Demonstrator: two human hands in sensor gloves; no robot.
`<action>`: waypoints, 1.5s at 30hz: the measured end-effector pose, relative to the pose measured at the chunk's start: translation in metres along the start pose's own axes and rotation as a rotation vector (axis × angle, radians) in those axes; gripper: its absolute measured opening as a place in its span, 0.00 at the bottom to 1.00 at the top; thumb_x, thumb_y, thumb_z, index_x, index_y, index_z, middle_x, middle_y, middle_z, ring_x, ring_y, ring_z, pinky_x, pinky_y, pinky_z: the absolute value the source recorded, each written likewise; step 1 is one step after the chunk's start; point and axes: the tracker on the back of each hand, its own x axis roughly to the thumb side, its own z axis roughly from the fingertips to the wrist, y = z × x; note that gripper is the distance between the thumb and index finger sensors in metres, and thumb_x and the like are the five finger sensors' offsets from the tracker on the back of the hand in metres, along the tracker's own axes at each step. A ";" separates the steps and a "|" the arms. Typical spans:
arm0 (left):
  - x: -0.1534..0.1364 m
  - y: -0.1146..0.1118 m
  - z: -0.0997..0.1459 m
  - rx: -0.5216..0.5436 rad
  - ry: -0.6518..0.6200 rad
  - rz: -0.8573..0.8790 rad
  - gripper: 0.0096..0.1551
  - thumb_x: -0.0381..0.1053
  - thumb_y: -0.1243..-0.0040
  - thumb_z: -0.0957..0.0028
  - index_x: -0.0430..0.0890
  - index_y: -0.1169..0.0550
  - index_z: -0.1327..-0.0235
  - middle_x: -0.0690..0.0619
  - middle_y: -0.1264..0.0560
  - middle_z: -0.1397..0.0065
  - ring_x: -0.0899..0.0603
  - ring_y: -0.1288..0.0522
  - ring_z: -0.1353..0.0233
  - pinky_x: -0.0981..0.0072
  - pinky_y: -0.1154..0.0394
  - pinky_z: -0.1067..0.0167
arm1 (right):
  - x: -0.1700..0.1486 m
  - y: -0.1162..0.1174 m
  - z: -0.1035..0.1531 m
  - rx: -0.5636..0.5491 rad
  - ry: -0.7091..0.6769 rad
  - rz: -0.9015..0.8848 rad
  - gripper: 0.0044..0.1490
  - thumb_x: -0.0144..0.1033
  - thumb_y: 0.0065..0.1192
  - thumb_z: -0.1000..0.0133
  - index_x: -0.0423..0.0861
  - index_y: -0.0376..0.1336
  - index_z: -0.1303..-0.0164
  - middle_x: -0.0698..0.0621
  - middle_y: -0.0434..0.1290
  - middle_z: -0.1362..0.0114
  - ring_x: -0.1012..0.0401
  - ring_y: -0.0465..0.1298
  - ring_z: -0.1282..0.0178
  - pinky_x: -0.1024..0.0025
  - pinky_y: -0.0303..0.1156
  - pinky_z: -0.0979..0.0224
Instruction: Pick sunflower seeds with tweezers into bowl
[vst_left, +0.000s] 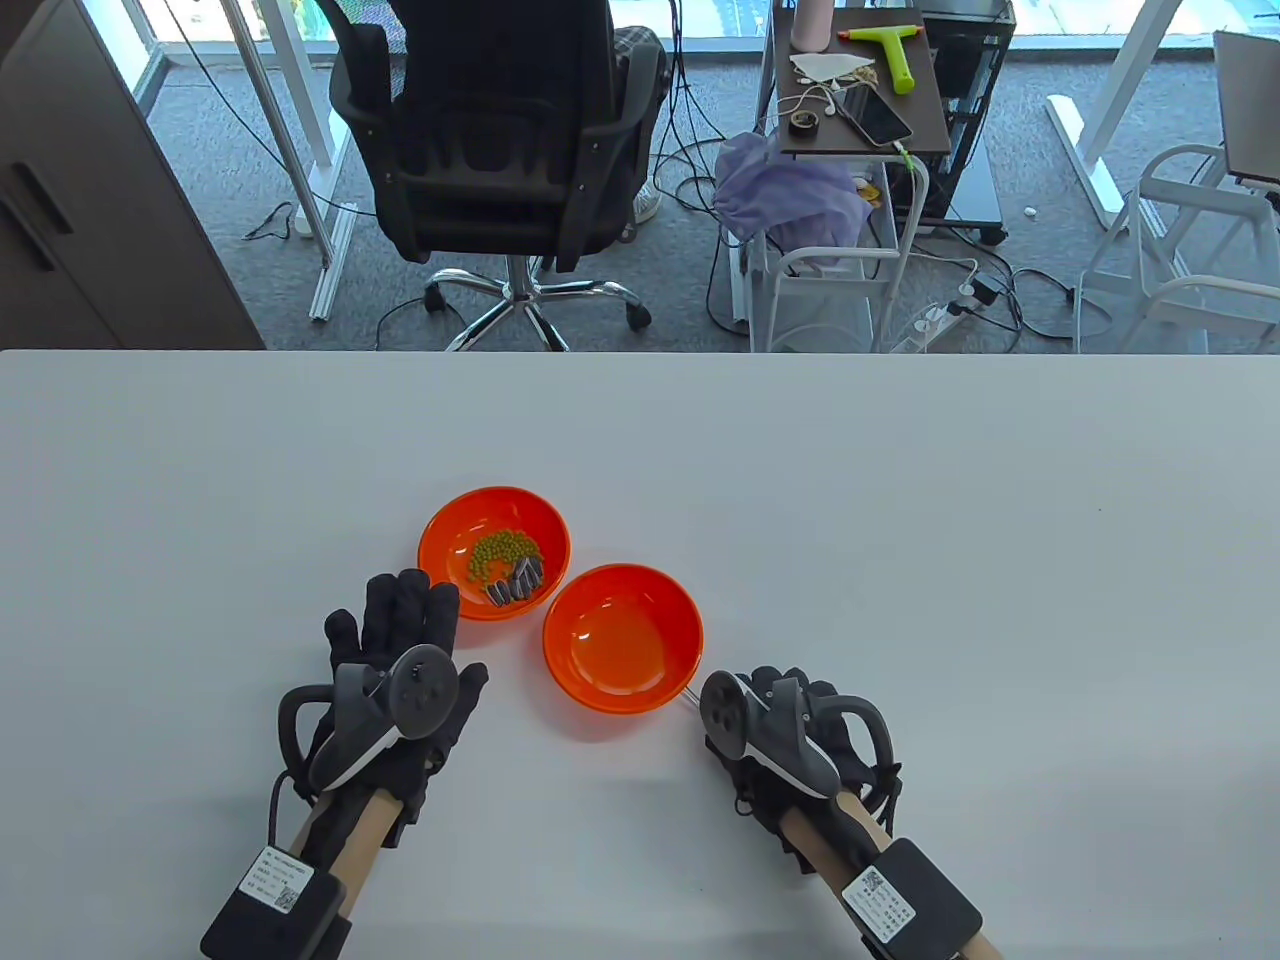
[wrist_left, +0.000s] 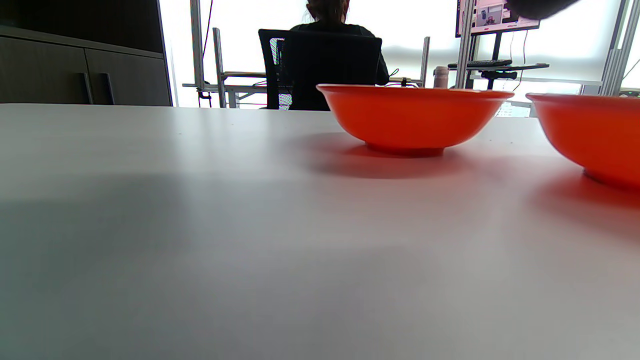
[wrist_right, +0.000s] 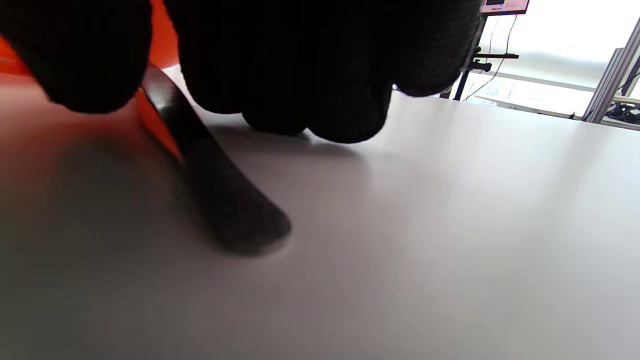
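Observation:
An orange bowl (vst_left: 445, 530) holds green peas (vst_left: 497, 553) and dark striped sunflower seeds (vst_left: 515, 582). A second, empty orange bowl (vst_left: 622, 637) stands to its right and nearer. My left hand (vst_left: 400, 640) lies flat on the table just left of both bowls, fingers stretched out and holding nothing. My right hand (vst_left: 775, 695) is curled over the tweezers (wrist_right: 220, 200), which lie on the table. Their thin tip (vst_left: 690, 698) pokes out toward the empty bowl's rim. The left wrist view shows the seed bowl (wrist_left: 415, 117) and the empty bowl (wrist_left: 595, 135) from the side.
The white table (vst_left: 900, 520) stretches wide around the bowls. Behind its far edge stand an office chair (vst_left: 500, 150) and a small cart (vst_left: 860, 90) with clutter on it.

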 end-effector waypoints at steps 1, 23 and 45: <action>0.000 0.000 0.000 -0.001 0.001 0.001 0.46 0.68 0.49 0.50 0.56 0.47 0.20 0.52 0.54 0.12 0.40 0.56 0.11 0.33 0.59 0.22 | 0.002 0.002 0.000 -0.003 -0.008 0.011 0.33 0.59 0.73 0.62 0.58 0.73 0.46 0.55 0.80 0.41 0.54 0.80 0.43 0.55 0.74 0.31; -0.002 0.000 -0.001 -0.012 0.014 0.012 0.46 0.68 0.49 0.50 0.56 0.48 0.20 0.51 0.55 0.12 0.39 0.56 0.11 0.33 0.58 0.22 | -0.065 -0.031 -0.005 -0.111 0.223 -0.284 0.27 0.53 0.58 0.55 0.62 0.64 0.45 0.57 0.82 0.44 0.54 0.86 0.45 0.54 0.78 0.35; -0.003 -0.004 -0.006 -0.042 0.037 0.050 0.46 0.68 0.50 0.49 0.56 0.48 0.20 0.51 0.54 0.12 0.39 0.55 0.11 0.33 0.57 0.22 | -0.111 -0.038 -0.006 -0.403 0.317 -0.623 0.30 0.56 0.61 0.60 0.54 0.79 0.56 0.62 0.83 0.73 0.65 0.80 0.81 0.65 0.83 0.59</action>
